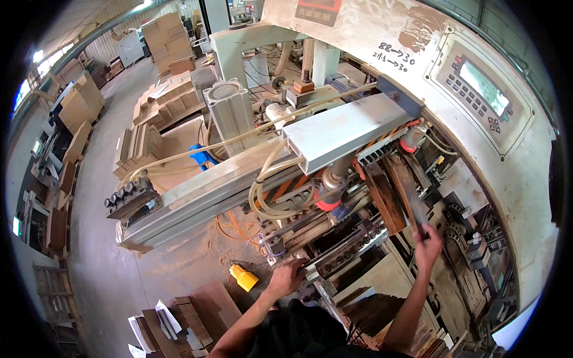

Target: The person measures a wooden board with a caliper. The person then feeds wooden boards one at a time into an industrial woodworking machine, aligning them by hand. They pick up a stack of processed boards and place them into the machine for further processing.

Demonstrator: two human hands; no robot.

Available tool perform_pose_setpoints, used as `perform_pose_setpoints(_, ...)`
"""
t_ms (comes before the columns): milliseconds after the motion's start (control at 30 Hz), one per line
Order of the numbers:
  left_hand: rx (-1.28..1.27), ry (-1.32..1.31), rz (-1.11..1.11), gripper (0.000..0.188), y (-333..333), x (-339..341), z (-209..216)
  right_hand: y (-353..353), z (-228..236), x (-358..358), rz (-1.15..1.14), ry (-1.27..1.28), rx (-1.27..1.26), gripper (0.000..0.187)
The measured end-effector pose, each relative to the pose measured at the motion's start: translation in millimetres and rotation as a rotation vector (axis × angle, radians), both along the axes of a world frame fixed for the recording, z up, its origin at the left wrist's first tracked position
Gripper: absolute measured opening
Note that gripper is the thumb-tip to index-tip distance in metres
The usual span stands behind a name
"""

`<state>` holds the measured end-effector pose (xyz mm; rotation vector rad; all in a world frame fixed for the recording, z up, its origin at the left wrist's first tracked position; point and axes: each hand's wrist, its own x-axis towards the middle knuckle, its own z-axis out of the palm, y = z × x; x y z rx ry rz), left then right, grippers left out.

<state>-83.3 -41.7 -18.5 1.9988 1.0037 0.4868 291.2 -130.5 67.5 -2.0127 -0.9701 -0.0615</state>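
Note:
My right hand (pixel 428 244) is closed at the near end of a narrow dark brown wooden board (pixel 404 186), which slants up into the machine. A second brown board (pixel 385 200) lies just left of it, on the machine bed. My left hand (pixel 288 277) rests with curled fingers at the near left corner of the machine's metal rail (pixel 343 256). What those fingers close on is hidden. Above the boards, a grey beam (pixel 346 128) carries cylinders with red-ringed ends, one of them the near cylinder (pixel 329 192).
A stack of brown strips (pixel 379 311) sits between my forearms. A yellow plug-like piece (pixel 243 277) lies on the dusty floor, near orange cables. More panels (pixel 185 316) are piled at the lower left. A control panel (pixel 477 89) is at the upper right; board stacks (pixel 137 149) stand far left.

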Motion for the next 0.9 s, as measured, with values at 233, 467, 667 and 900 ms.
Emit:
perform_pose_setpoints(233,0.086,-0.022,0.004,0.033,-3.2,-1.3,-13.3,-72.8,-63.8,-125.6,0.297,0.299,0.111,0.04)
perform_pose_setpoints(467,-0.155,0.142,-0.054,0.045,7.5,7.7,6.0,-29.9,-85.0,-189.3,0.284,-0.025,-0.012,0.037)
perform_pose_setpoints(667,-0.219,0.004,-0.037,0.055,41.5,77.1,-19.2,4.5,-72.2,-186.9,0.177,-0.084,-0.078,0.052)
perform_pose_setpoints(900,-0.159,-0.006,-0.005,0.039,48.4,138.8,-31.0,-13.9,-85.0,-161.0,0.113,0.878,0.265,0.058)
